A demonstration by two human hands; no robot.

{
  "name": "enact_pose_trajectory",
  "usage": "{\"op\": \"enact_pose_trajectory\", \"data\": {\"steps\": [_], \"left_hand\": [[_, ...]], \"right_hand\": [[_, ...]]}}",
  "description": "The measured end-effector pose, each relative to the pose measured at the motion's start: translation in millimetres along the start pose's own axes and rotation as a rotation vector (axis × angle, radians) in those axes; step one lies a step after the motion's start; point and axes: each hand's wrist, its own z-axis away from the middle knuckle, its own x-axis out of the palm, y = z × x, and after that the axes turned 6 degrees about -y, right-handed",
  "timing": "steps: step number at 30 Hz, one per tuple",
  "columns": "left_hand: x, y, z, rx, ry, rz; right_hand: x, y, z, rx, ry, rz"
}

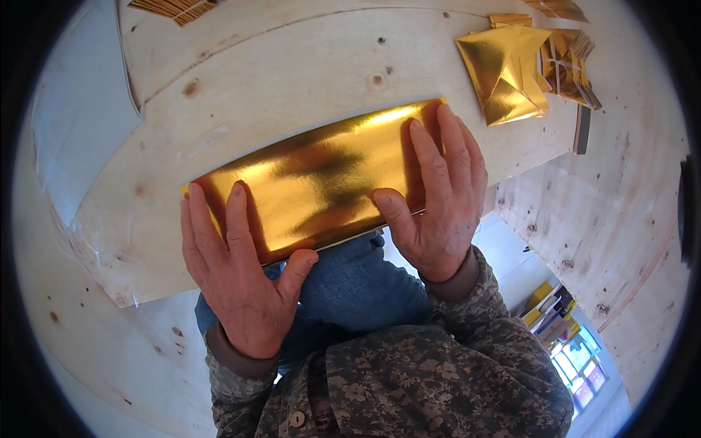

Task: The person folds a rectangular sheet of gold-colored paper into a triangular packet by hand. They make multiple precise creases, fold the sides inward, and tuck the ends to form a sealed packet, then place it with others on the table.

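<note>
My left hand [237, 281] and right hand [438, 197] lie flat, fingers spread, pressing the ends of the gold foil sheet [321, 179] against the plywood board [241, 95]. Fold appears mid-crease; next I judge a firm, even press along the near edge. Folded gold pieces [507, 69] sit at 1 o'clock.

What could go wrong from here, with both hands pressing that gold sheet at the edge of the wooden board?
The gold foil sheet overhangs the near edge of the wooden board, so it might slip off toward the lap. The left hand and right hand press flat on its ends; uneven pressure could crease the glossy surface crookedly. Fingers may also smudge the shiny foil.
</note>
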Motion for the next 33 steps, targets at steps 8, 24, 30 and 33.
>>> {"op": "enact_pose_trajectory", "data": {"steps": [8,24,30,33], "left_hand": [[-1,0,0,-0.002,0.004,0.023],[0,-1,-1,0.006,0.005,-0.006],[0,-2,-3,0.009,0.035,0.044],[0,-3,-2,0.005,0.043,0.062]], "right_hand": [[-1,0,-3,-0.007,-0.019,0.001],[-8,0,-8,0.01,-0.072,0.005],[-7,-3,-10,0.013,-0.058,0.017],[-6,-5,-11,-0.015,-0.043,0.036]]}}
